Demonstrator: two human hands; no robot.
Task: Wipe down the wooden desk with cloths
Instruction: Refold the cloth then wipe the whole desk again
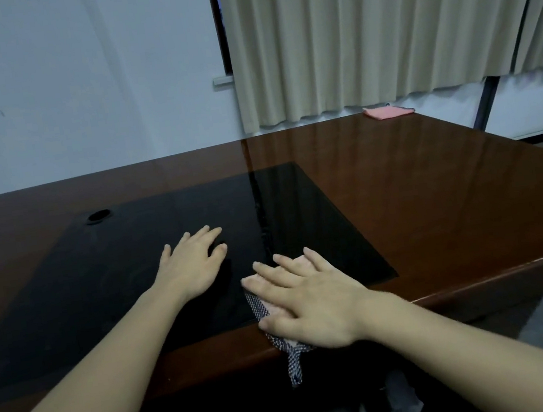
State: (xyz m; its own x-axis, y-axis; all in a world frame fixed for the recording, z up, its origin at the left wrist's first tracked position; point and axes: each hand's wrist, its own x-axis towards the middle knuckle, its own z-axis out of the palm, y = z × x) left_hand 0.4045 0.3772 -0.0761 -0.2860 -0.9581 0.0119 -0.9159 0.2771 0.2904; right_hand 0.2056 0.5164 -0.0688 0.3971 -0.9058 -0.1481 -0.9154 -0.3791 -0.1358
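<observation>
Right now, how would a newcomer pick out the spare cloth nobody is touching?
Follow the wooden desk to its far right corner, below the beige curtain. The pink cloth lies folded flat there, unlike the checked cloth under the right hand.

L hand (191,268) flat on desk (434,191), cloth (280,339) under R hand (310,301) at near edge, 2nd cloth (388,111) far-right corner.
</observation>
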